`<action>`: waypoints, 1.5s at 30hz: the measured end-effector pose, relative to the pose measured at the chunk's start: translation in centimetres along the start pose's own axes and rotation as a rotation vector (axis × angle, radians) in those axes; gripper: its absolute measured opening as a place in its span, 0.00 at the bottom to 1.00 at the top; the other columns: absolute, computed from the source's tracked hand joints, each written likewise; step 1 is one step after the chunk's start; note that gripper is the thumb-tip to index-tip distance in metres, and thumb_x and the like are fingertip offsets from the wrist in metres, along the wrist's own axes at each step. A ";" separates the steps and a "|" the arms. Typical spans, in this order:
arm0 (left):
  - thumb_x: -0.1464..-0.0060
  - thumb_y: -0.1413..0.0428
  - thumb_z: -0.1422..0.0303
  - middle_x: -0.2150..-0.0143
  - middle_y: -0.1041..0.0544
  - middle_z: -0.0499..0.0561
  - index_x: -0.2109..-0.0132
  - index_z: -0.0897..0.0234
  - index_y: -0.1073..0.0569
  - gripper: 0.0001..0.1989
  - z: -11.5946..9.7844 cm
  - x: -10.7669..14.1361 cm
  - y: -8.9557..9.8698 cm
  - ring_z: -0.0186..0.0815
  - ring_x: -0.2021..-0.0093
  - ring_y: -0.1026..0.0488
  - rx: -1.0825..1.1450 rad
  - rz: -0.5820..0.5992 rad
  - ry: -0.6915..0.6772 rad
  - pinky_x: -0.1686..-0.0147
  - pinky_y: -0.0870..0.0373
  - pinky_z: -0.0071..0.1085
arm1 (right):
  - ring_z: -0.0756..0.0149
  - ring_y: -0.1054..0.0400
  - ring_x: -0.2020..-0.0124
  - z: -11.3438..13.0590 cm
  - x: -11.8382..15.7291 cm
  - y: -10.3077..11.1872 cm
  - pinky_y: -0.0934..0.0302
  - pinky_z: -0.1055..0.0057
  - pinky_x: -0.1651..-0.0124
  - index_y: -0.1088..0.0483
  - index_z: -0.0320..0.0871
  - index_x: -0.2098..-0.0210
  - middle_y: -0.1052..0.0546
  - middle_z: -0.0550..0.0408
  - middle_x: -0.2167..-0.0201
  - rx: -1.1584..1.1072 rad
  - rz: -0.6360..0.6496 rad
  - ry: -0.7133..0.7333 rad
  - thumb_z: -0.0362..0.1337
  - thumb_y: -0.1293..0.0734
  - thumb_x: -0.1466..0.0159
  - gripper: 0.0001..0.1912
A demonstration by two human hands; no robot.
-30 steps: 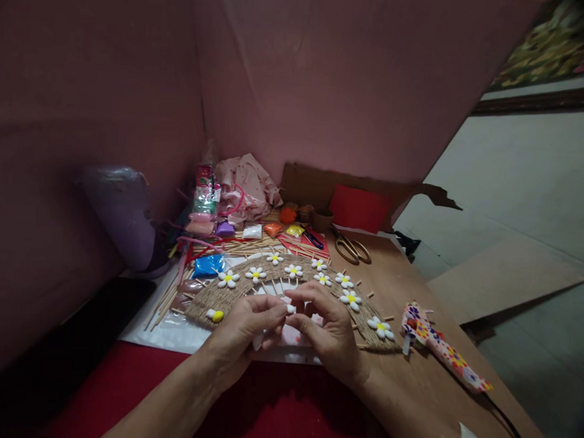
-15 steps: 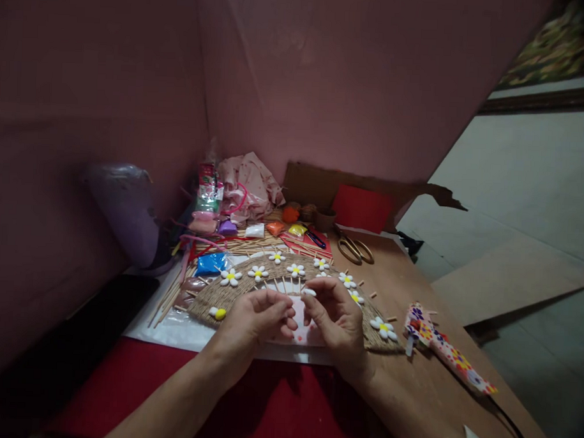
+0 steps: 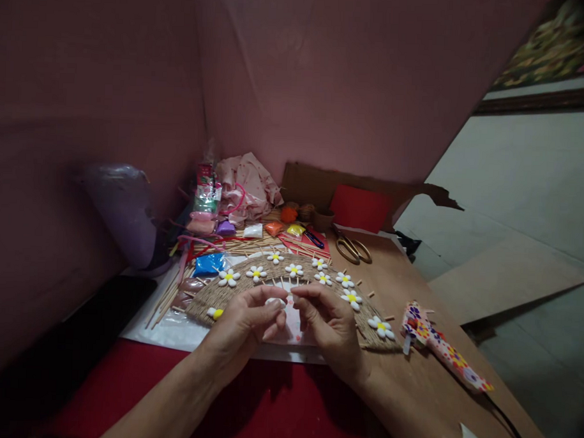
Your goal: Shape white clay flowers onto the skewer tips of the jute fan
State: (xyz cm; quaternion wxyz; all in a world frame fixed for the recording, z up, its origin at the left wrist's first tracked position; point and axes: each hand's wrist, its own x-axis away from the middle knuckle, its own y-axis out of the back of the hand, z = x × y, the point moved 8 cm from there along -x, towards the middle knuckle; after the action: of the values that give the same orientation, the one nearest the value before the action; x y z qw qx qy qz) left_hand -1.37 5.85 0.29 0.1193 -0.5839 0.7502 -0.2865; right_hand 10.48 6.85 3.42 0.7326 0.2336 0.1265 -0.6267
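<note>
My left hand [image 3: 250, 316] pinches a small white piece of clay [image 3: 275, 302] between thumb and fingers. My right hand [image 3: 329, 322] is closed close beside it, thumb and fingertips pressed together; whether anything is in that pinch I cannot make out. Both hands hover over the near, inner side of a twine-wrapped arch [image 3: 251, 286]. White daisies with yellow centres, such as one daisy [image 3: 229, 277], sit along the arch. At its left end a partial flower [image 3: 215, 313] shows a yellow centre, partly covered by my left hand.
A flower-patterned glue gun [image 3: 441, 345] lies on the brown board at right. Scissors [image 3: 352, 248], a dark blue cutter [image 3: 314, 237], a blue clay packet [image 3: 210, 264] and wooden sticks [image 3: 160, 304] lie around the arch. Pink cloth [image 3: 250, 185] is heaped behind.
The white clay piece was in my right fingertips and is now in my left hand. My right hand has shifted slightly left, bringing the two hands' fingertips closer together.
</note>
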 end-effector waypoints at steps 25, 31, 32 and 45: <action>0.54 0.38 0.67 0.76 0.28 0.48 0.67 0.70 0.25 0.09 0.1 0.1 0.0 0.24 0.77 0.34 -0.053 -0.023 0.000 0.74 0.37 0.20 | 0.68 0.33 0.69 1.3 0.0 -0.3 0.39 0.72 0.67 0.30 0.43 0.66 0.28 0.55 0.69 0.130 0.055 0.087 0.34 0.35 0.39 0.03; 0.53 0.38 0.67 0.75 0.23 0.52 0.64 0.69 0.27 0.11 0.1 0.0 -0.2 0.28 0.79 0.30 -0.088 -0.008 -0.014 0.76 0.35 0.22 | 0.69 0.32 0.71 0.1 0.0 -0.1 0.38 0.73 0.68 0.31 0.44 0.65 0.28 0.57 0.72 0.030 0.005 -0.018 0.36 0.35 0.39 0.03; 0.52 0.39 0.65 0.76 0.23 0.52 0.66 0.69 0.28 0.11 0.1 -0.1 -0.2 0.27 0.80 0.30 -0.103 -0.005 -0.016 0.77 0.35 0.22 | 0.69 0.32 0.71 0.1 0.0 -0.2 0.38 0.73 0.68 0.31 0.44 0.65 0.28 0.57 0.72 0.028 0.024 -0.020 0.36 0.35 0.39 0.03; 0.54 0.39 0.62 0.79 0.25 0.50 0.70 0.67 0.33 0.14 0.3 -0.4 0.3 0.31 0.79 0.27 -0.191 -0.026 -0.061 0.84 0.37 0.20 | 0.69 0.34 0.71 0.8 0.0 -1.1 0.39 0.72 0.67 0.30 0.42 0.66 0.29 0.55 0.71 0.118 0.157 0.046 0.38 0.35 0.39 0.06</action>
State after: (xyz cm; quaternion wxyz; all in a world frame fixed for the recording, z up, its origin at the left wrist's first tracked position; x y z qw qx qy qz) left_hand -1.37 6.16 -0.23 0.0822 -0.6106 0.7626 -0.1972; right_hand 9.29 6.33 3.93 0.7613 0.2999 0.0877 -0.5681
